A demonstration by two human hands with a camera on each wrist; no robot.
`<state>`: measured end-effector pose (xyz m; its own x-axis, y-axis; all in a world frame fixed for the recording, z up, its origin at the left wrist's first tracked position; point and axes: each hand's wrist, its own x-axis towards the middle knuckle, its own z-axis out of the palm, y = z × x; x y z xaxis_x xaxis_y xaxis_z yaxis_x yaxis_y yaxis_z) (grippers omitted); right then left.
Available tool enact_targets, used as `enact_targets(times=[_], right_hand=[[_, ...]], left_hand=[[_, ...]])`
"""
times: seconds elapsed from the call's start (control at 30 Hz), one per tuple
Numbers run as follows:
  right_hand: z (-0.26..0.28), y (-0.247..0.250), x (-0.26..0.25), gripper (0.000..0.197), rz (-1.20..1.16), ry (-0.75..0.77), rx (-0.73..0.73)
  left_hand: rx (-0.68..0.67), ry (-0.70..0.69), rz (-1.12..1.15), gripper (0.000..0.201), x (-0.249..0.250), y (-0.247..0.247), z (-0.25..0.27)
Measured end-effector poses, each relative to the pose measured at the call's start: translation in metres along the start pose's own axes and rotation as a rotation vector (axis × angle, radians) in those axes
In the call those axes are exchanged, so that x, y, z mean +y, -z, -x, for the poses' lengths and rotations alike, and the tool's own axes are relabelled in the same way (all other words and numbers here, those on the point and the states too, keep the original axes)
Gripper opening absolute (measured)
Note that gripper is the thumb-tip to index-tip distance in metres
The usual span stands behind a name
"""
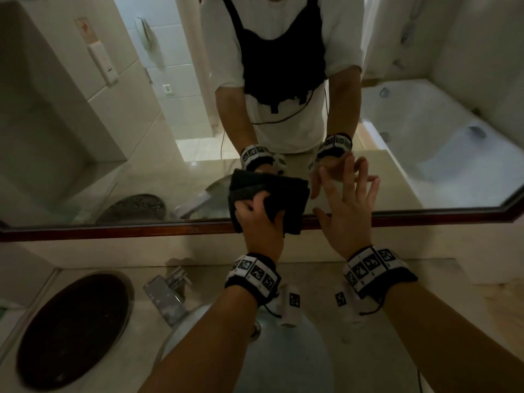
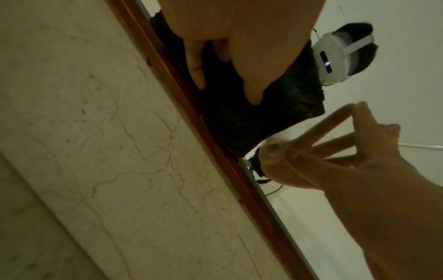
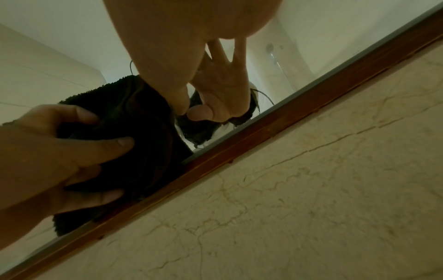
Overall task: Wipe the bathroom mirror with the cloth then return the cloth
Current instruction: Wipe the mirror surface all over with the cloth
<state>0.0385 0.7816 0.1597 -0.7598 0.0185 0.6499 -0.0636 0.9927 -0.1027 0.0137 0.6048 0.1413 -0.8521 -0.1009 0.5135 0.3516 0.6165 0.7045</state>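
A dark folded cloth (image 1: 283,194) lies against the lower part of the mirror (image 1: 136,123), overlapping its brown wooden frame (image 1: 113,231). My left hand (image 1: 261,219) grips the cloth with curled fingers and presses it to the glass. In the right wrist view the left hand's fingers (image 3: 95,145) dig into the cloth (image 3: 139,117). Just right of the cloth, my right hand (image 1: 348,205) is spread with straight fingers, its fingertips on the glass, holding nothing. The left wrist view shows the cloth (image 2: 251,117) and the right hand (image 2: 340,163) meeting its reflection.
Below the mirror is a marble backsplash (image 1: 141,251) and counter. A round sink basin (image 1: 283,358) sits under my forearms with a chrome faucet (image 1: 167,293) at its left. A dark oval dish (image 1: 73,330) lies on the counter at left.
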Motion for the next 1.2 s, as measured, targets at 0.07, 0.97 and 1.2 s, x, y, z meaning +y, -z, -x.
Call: enact_targets(times=[0.07, 0.97, 1.2], right_hand=[[0.001, 0.001, 0.002, 0.097, -0.001, 0.008, -0.001], [-0.015, 0.004, 0.026, 0.086, -0.07, -0.138, 0.131], [-0.014, 0.005, 0.017, 0.084, -0.096, -0.178, 0.138]], left_hand=[[0.017, -0.032, 0.005, 0.044, -0.003, 0.011, -0.004], [0.099, -0.09, 0.006, 0.044, 0.04, -0.01, -0.01], [0.063, -0.037, -0.01, 0.041, 0.005, -0.003, -0.001]])
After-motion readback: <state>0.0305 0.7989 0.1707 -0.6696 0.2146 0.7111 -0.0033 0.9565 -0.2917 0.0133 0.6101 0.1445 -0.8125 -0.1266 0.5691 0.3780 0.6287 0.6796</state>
